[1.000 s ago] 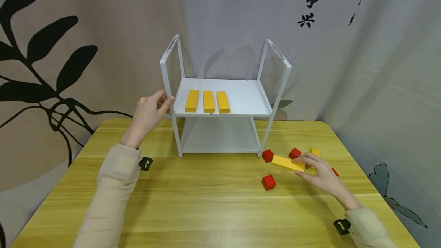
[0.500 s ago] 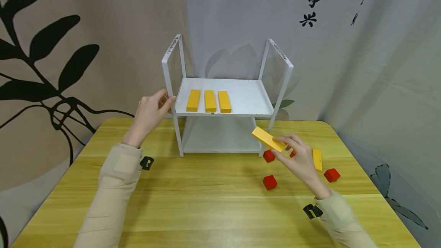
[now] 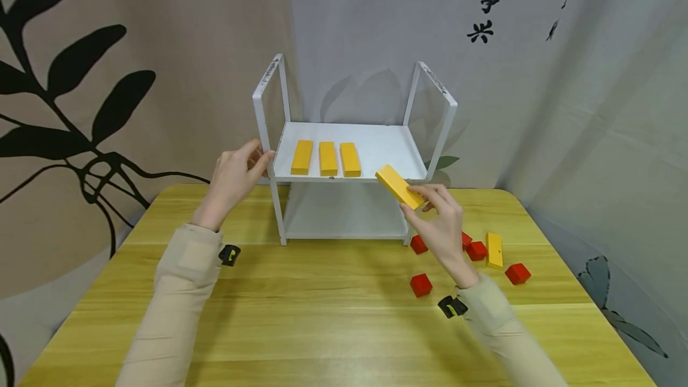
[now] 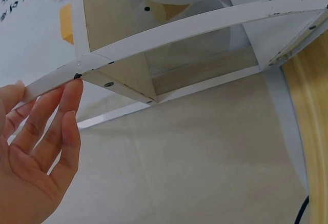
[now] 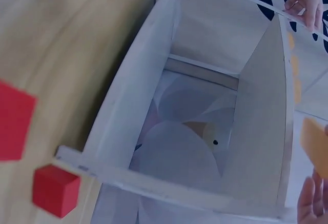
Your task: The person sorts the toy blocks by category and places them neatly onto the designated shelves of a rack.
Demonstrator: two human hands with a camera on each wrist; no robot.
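My left hand (image 3: 233, 178) pinches the left front post of a white two-tier rack (image 3: 344, 239) between thumb and fingers; the left wrist view shows the fingertips (image 4: 72, 93) at the white bar. In my right hand (image 3: 441, 226), a yellow rectangular block (image 3: 399, 186) is pinched by one end, tilted, its free end overlapping the front right edge of the upper shelf. The right wrist view catches this yellow block (image 5: 315, 144) at its right edge. Three more yellow blocks (image 3: 328, 159) lie side by side on the left half of the upper shelf.
Right of the rack, several red cubes (image 3: 421, 285) and one yellow block (image 3: 494, 249) lie on the wooden table (image 3: 301, 315). One red cube (image 5: 55, 190) sits close to the rack's front right foot. A printed curtain (image 3: 355, 28) hangs behind.
My right hand has picked up a yellow block from the table among the red cubes and carried it up and left to the upper shelf's edge. The left hand stays at the post.
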